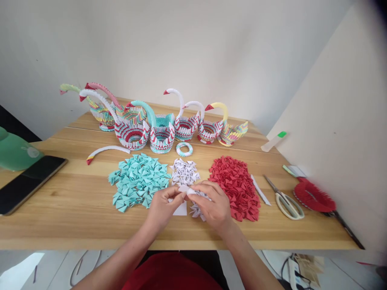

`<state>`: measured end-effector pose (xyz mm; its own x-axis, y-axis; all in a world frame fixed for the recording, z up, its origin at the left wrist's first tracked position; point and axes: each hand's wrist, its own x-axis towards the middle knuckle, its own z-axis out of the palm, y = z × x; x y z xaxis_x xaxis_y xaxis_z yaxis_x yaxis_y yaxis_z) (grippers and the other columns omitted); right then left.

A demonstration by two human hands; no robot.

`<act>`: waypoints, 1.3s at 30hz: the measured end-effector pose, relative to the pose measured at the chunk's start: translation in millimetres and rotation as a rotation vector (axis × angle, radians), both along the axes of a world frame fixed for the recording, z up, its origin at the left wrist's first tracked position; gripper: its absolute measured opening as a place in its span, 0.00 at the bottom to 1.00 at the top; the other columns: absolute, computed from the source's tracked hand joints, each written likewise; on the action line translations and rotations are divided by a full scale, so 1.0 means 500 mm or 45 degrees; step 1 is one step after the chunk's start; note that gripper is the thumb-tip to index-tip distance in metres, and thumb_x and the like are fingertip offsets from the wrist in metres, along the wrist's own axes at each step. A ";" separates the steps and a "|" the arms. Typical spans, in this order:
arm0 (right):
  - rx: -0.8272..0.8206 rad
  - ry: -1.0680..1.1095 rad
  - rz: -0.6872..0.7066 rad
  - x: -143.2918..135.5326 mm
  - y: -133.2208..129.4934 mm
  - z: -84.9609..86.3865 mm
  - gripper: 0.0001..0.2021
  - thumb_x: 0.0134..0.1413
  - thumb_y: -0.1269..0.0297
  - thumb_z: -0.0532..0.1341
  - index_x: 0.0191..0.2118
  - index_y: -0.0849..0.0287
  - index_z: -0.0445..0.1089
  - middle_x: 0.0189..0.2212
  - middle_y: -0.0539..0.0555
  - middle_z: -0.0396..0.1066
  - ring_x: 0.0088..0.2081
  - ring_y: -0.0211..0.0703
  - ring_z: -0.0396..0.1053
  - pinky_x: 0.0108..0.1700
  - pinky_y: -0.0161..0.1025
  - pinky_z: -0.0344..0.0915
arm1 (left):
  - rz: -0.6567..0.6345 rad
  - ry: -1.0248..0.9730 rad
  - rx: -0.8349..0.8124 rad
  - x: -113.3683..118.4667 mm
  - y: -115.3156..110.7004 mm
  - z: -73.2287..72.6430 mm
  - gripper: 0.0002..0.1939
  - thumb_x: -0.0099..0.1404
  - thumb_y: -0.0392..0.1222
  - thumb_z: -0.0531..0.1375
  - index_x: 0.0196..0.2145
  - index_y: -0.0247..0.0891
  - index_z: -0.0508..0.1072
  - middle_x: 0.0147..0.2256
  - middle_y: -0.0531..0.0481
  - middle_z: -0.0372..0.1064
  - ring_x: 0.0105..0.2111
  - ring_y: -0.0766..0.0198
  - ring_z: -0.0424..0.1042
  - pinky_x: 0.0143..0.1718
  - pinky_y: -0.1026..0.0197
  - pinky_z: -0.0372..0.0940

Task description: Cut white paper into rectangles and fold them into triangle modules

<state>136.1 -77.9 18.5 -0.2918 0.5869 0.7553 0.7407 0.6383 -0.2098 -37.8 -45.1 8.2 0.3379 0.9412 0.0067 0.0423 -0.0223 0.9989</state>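
Observation:
My left hand (165,206) and my right hand (213,204) meet at the middle of the table, both pinching a small white paper piece (185,189) between fingertips. Below the hands lies a flat white paper sheet (180,208), partly covered by my left hand. Folded white pieces (184,171) are heaped just beyond the fingers, and more white pieces (198,211) show under my right hand. A pile of teal folded pieces (140,179) is left of my left hand; a red pile (234,185) is right of my right hand.
Several paper swans (133,135) stand along the back. Nearer are a paper ring (184,149) and a loose white neck (109,149). A phone (30,181) and green container (18,151) are left; scissors (286,201), a glue stick (273,141) and a red fan-shaped object (314,195) are right.

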 end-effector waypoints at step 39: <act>-1.003 1.118 -0.048 -0.039 -0.013 -0.007 0.12 0.56 0.60 0.61 0.46 0.55 0.70 0.28 0.48 0.64 0.29 0.38 0.67 0.31 0.35 0.68 | -0.028 -0.270 -0.215 0.022 -0.012 0.006 0.12 0.57 0.47 0.63 0.25 0.36 0.71 0.24 0.53 0.69 0.27 0.65 0.67 0.33 0.62 0.63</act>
<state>116.7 -84.6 14.8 0.1748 0.9780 0.1141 0.1613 0.0859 -0.9832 -26.8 -51.3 11.3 0.3664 0.9273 -0.0767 -0.1667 0.1465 0.9751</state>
